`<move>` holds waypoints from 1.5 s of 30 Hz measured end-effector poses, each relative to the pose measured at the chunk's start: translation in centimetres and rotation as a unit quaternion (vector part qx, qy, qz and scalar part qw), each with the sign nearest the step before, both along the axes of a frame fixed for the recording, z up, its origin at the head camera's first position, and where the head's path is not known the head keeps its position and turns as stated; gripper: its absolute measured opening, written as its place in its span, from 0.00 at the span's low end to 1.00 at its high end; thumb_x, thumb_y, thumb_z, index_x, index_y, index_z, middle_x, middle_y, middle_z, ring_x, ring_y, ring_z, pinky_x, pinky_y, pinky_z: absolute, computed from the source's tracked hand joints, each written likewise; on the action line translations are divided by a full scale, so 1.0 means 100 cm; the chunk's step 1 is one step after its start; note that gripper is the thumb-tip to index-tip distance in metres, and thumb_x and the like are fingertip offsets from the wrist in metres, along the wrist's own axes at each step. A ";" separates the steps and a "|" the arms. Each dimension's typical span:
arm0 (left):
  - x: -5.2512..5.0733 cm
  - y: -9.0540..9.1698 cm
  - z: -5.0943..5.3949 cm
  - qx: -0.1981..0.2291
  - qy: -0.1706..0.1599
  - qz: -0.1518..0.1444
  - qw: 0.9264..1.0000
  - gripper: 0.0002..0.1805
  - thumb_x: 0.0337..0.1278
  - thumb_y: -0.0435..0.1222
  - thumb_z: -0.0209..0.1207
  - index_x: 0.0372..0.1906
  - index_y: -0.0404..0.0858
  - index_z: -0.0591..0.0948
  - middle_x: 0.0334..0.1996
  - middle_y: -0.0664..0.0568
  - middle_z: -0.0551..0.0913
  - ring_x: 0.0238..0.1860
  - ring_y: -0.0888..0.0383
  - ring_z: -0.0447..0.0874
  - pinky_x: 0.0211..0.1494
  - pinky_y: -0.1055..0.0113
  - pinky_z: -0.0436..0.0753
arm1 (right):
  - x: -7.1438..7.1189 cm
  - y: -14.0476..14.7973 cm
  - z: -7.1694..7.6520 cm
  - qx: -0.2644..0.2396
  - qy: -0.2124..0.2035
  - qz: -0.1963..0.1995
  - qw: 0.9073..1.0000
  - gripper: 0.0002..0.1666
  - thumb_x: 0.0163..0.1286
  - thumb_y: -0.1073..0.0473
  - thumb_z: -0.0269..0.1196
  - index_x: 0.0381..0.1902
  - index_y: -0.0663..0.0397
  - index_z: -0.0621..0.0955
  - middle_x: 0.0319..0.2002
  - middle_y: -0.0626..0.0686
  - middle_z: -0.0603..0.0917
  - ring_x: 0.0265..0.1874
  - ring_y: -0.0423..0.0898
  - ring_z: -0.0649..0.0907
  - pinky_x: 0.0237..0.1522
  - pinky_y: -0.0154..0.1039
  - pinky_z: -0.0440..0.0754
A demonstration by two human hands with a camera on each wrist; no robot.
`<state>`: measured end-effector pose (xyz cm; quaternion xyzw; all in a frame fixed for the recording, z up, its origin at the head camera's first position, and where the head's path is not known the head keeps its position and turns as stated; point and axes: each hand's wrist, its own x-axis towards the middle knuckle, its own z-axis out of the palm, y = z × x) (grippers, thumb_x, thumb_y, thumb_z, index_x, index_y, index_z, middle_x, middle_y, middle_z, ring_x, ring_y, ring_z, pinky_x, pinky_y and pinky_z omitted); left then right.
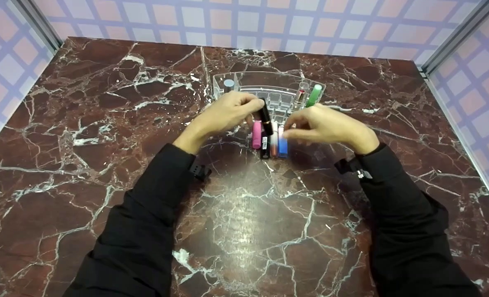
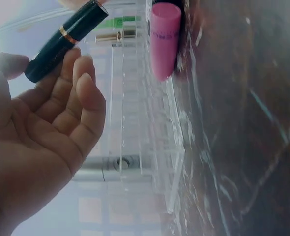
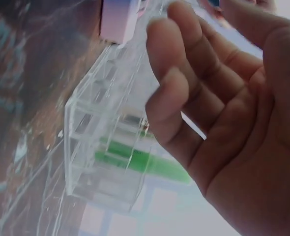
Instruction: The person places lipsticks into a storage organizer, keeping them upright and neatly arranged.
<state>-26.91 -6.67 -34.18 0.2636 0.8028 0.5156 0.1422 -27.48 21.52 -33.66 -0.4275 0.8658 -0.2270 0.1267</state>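
My left hand (image 1: 230, 110) pinches a black lipstick tube (image 1: 265, 117) with a gold band between thumb and fingers; the tube (image 2: 66, 39) tilts in the air. My right hand (image 1: 327, 126) holds nothing, its fingers loosely bent beside the row of tubes. That row lies in front of a clear stepped organizer (image 3: 76, 147): a pink tube (image 1: 256, 135), a black tube with a white label (image 1: 265, 148), a clear and brownish tube (image 1: 274, 144) and a blue-and-white tube (image 1: 282, 149). Whether the right fingertips touch the blue one, I cannot tell.
In the organizer's back row stand a grey-topped tube (image 1: 228, 83) at the left, a clear-capped reddish lipstick (image 1: 301, 95) and a green tube (image 1: 314, 95) at the right. The marbled table (image 1: 244, 231) meets checkered walls (image 1: 248, 24) behind and at both sides.
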 end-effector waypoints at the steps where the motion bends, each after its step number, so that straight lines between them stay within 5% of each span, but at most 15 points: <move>1: 0.001 0.002 0.000 0.008 -0.003 -0.008 1.000 0.16 0.78 0.47 0.50 0.45 0.44 0.86 0.40 0.51 0.87 0.37 0.39 0.80 0.35 0.57 0.80 | 0.001 -0.002 0.000 0.000 -0.005 0.007 1.000 0.23 0.72 0.42 0.64 0.50 0.55 0.85 0.29 0.45 0.87 0.22 0.40 0.84 0.26 0.36 0.83; 4: 0.003 0.007 0.001 0.028 -0.003 -0.028 0.999 0.16 0.79 0.47 0.50 0.46 0.44 0.86 0.41 0.53 0.88 0.41 0.38 0.81 0.43 0.48 0.81 | 0.002 -0.005 0.000 0.005 -0.014 0.021 1.000 0.27 0.70 0.41 0.66 0.54 0.57 0.83 0.33 0.45 0.88 0.23 0.39 0.84 0.29 0.36 0.84; 10: 0.005 0.016 0.000 0.045 0.001 -0.042 0.998 0.16 0.79 0.45 0.50 0.46 0.42 0.86 0.36 0.44 0.85 0.30 0.43 0.82 0.23 0.69 0.73 | 0.001 -0.005 -0.002 -0.004 -0.032 0.033 0.999 0.23 0.72 0.45 0.66 0.51 0.59 0.82 0.30 0.49 0.88 0.21 0.45 0.85 0.27 0.37 0.84; 13: 0.005 0.018 -0.001 0.042 -0.003 -0.041 0.998 0.16 0.79 0.45 0.50 0.46 0.41 0.85 0.33 0.42 0.83 0.26 0.44 0.81 0.19 0.70 0.69 | 0.001 -0.005 -0.002 -0.002 -0.046 0.036 0.998 0.21 0.74 0.45 0.64 0.50 0.57 0.81 0.29 0.51 0.88 0.21 0.49 0.86 0.25 0.37 0.84; 19: 0.004 0.020 -0.002 0.053 -0.005 -0.048 0.997 0.16 0.79 0.44 0.51 0.46 0.38 0.85 0.38 0.37 0.84 0.35 0.32 0.80 0.28 0.62 0.79 | 0.003 -0.006 -0.001 -0.003 -0.076 0.029 0.997 0.18 0.75 0.45 0.62 0.47 0.53 0.80 0.30 0.53 0.88 0.23 0.51 0.87 0.25 0.38 0.85; 25: 0.003 0.020 -0.002 0.071 -0.012 -0.031 0.997 0.14 0.76 0.42 0.55 0.54 0.36 0.81 0.45 0.41 0.83 0.40 0.38 0.82 0.42 0.49 0.83 | 0.002 -0.007 -0.002 -0.002 -0.064 0.039 0.997 0.15 0.76 0.46 0.62 0.42 0.53 0.80 0.27 0.48 0.86 0.22 0.50 0.86 0.23 0.38 0.83; 32: 0.002 0.018 0.000 0.055 0.021 -0.006 0.998 0.16 0.74 0.41 0.57 0.57 0.37 0.80 0.45 0.50 0.83 0.43 0.50 0.81 0.50 0.62 0.80 | 0.003 -0.009 -0.003 -0.001 -0.049 0.039 0.998 0.16 0.76 0.45 0.61 0.36 0.51 0.81 0.25 0.48 0.85 0.20 0.49 0.85 0.21 0.38 0.82; 36: 0.001 0.018 0.001 0.052 0.016 -0.003 0.998 0.16 0.75 0.41 0.57 0.59 0.37 0.80 0.45 0.50 0.84 0.40 0.50 0.80 0.44 0.61 0.80 | 0.004 -0.011 -0.003 -0.004 -0.040 0.036 0.999 0.18 0.76 0.44 0.60 0.35 0.51 0.81 0.24 0.47 0.85 0.20 0.49 0.85 0.20 0.37 0.81; 45: 0.001 0.016 -0.002 0.052 0.030 -0.005 0.998 0.18 0.74 0.41 0.57 0.60 0.36 0.80 0.49 0.52 0.84 0.47 0.57 0.82 0.54 0.66 0.80 | 0.006 -0.014 -0.006 -0.007 -0.034 0.036 0.999 0.18 0.76 0.43 0.60 0.35 0.52 0.80 0.24 0.45 0.84 0.19 0.48 0.85 0.20 0.37 0.81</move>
